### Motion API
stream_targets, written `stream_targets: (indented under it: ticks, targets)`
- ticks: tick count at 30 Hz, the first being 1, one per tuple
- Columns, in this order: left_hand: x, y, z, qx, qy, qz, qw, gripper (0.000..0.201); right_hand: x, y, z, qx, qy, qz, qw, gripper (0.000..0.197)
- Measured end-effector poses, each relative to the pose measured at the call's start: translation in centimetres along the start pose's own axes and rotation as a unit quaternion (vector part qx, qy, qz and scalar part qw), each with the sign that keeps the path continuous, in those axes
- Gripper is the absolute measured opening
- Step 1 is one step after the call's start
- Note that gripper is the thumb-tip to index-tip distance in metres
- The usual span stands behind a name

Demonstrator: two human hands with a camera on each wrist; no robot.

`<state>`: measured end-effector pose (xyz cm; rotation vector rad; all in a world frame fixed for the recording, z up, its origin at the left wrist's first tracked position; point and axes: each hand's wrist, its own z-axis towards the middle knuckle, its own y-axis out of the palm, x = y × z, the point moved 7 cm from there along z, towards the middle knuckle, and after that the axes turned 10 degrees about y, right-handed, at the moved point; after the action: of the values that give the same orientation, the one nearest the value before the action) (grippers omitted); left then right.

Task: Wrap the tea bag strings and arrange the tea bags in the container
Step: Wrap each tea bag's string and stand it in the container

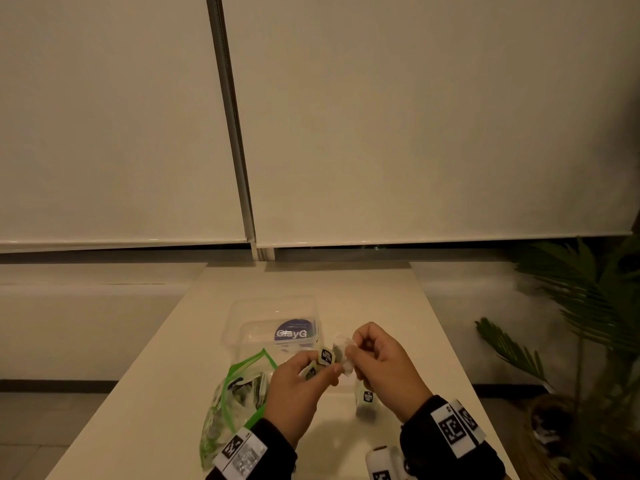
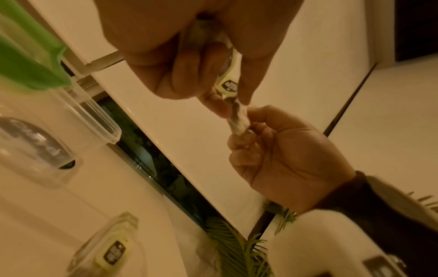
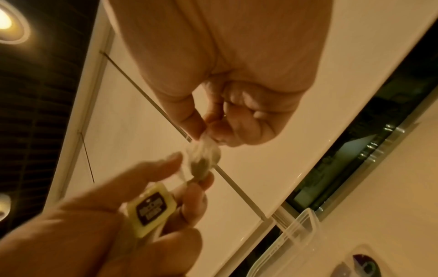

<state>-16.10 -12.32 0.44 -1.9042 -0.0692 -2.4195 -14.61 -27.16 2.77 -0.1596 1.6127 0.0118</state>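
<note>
The left hand [image 1: 298,382] pinches the paper tag [image 1: 326,356] of a tea bag [image 1: 343,351], and the right hand [image 1: 381,362] pinches the bag itself — both held above the counter [image 1: 381,296], just in front of the clear container [image 1: 242,317]. The string itself is too thin to see. To wrap well, I think the right grip should hold the bag steady while the left leads the tag around it with light tension. 1 more tea bag [image 1: 367,398] lies under the right hand, beside the green-edged pouch [image 1: 239,386].
</note>
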Motion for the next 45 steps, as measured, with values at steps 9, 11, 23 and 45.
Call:
stream_targets:
  ticks: [9, 11, 23, 45]
  targets:
    - [0.1, -1.5, 0.5, 0.01, -0.018, -0.054, 0.998, 0.028, 1.2, -0.2, 0.5, 0.012, 0.004, -0.125, 0.992, 0.027]
    - [0.3, -1.4, 0.5, -0.003, -0.017, -0.044, 0.999, 0.019, 1.1, 0.2, 0.2, -0.006, 0.011, -0.107, 0.994, 0.024]
    - [-0.2, 0.4, -1.2, -0.093, -0.079, -0.116, 0.986, 0.026, -0.3, 1.4, -1.4, -0.104, 0.063, 0.066, 0.99, 0.012]
    - [-0.2, -3.8, 0.5, 0.081, -0.016, -0.132, 0.988, 0.021, -0.2, -0.5, -1.2, -0.044, 0.014, 0.063, 0.997, 0.022]
